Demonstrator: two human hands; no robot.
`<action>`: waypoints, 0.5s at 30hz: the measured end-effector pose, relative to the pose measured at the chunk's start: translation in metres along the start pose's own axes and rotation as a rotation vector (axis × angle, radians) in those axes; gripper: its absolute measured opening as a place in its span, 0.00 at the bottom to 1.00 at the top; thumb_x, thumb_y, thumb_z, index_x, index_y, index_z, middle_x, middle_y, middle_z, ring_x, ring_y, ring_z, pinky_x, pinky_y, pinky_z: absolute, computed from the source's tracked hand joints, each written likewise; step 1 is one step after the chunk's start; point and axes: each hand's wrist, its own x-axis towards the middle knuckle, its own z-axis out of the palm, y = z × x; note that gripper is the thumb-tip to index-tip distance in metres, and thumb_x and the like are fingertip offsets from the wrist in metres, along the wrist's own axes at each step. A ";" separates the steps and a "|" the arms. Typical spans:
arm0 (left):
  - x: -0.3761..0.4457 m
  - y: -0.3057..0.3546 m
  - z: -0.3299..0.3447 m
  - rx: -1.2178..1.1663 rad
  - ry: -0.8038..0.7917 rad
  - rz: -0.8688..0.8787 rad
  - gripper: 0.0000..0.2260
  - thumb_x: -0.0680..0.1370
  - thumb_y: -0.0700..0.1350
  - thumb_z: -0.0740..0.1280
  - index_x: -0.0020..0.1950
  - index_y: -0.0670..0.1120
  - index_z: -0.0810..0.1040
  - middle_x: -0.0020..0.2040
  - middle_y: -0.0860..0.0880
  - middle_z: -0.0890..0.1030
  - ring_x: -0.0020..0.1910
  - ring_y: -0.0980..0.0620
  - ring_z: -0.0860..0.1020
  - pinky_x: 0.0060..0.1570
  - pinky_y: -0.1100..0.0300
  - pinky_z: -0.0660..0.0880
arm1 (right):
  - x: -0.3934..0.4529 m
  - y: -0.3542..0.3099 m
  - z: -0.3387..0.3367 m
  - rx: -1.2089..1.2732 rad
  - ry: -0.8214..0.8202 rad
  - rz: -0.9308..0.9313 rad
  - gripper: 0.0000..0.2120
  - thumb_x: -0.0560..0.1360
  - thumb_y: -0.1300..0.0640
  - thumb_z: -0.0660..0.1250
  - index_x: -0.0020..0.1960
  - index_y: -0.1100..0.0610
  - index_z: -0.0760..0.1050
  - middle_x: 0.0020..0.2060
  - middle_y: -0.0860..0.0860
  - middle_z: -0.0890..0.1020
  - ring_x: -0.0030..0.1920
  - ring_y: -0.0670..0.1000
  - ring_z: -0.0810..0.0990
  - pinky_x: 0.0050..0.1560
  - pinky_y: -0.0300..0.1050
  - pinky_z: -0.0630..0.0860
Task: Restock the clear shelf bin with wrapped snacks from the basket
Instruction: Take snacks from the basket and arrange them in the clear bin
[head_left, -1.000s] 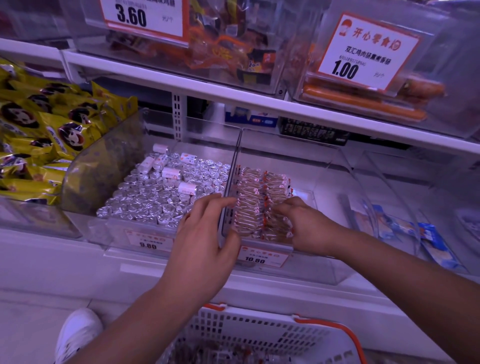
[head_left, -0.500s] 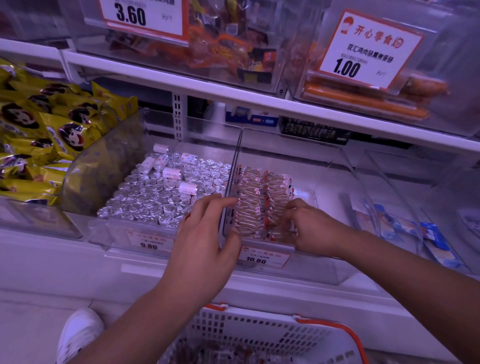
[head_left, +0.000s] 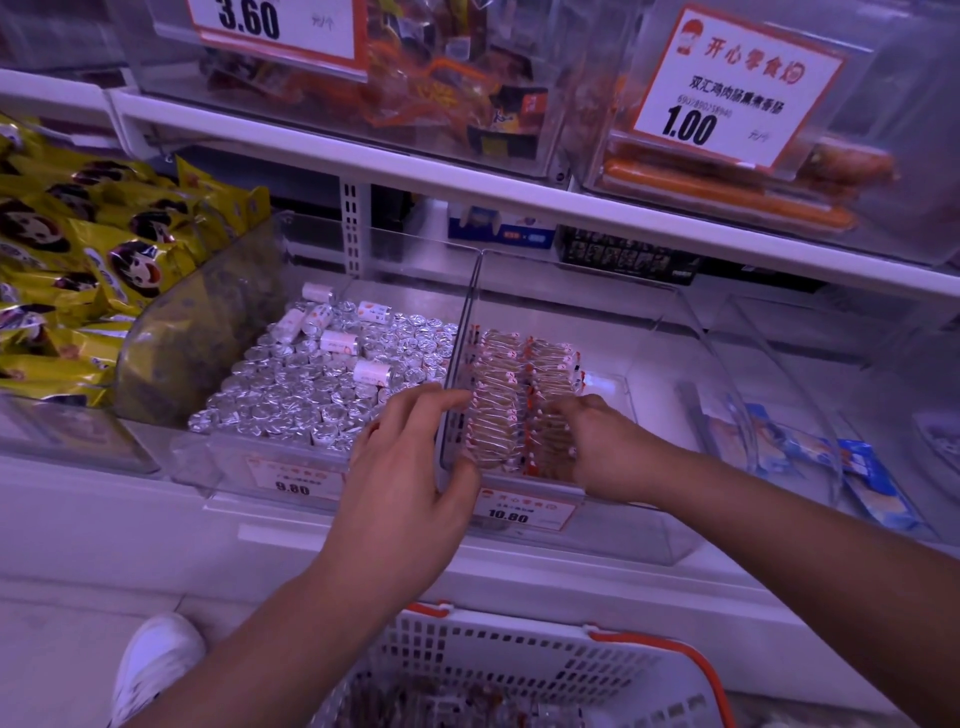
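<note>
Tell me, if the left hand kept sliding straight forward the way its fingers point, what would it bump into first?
Probably the clear divider wall of the bin. The left hand points up and slightly right along that wall, its fingers beside the wrapped snacks. Depth is unclear; it might instead brush the foil-wrapped rolls.

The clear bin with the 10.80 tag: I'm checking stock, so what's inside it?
The clear bin holds two rows of wrapped snacks at its left front; the rest is bare floor. The right hand covers the nearest packs of the right row.
</note>
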 end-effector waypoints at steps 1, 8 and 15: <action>0.000 0.000 0.000 0.001 0.002 0.003 0.21 0.78 0.47 0.65 0.69 0.60 0.67 0.68 0.59 0.67 0.41 0.50 0.66 0.55 0.51 0.69 | 0.000 0.000 -0.001 -0.030 0.000 -0.005 0.32 0.74 0.54 0.71 0.74 0.54 0.63 0.65 0.57 0.68 0.59 0.58 0.77 0.62 0.48 0.75; 0.000 -0.001 -0.001 0.000 -0.005 0.018 0.21 0.78 0.47 0.64 0.70 0.59 0.67 0.69 0.58 0.66 0.41 0.50 0.67 0.55 0.51 0.69 | -0.004 0.010 -0.013 -0.120 -0.026 -0.042 0.33 0.71 0.43 0.73 0.72 0.47 0.66 0.64 0.55 0.70 0.61 0.57 0.76 0.62 0.49 0.74; -0.001 -0.001 -0.003 -0.004 -0.029 0.021 0.21 0.78 0.45 0.64 0.71 0.56 0.68 0.72 0.56 0.65 0.55 0.43 0.76 0.58 0.47 0.72 | -0.014 0.018 -0.023 -0.084 0.016 -0.051 0.33 0.68 0.47 0.75 0.70 0.47 0.69 0.66 0.56 0.70 0.64 0.56 0.73 0.63 0.47 0.73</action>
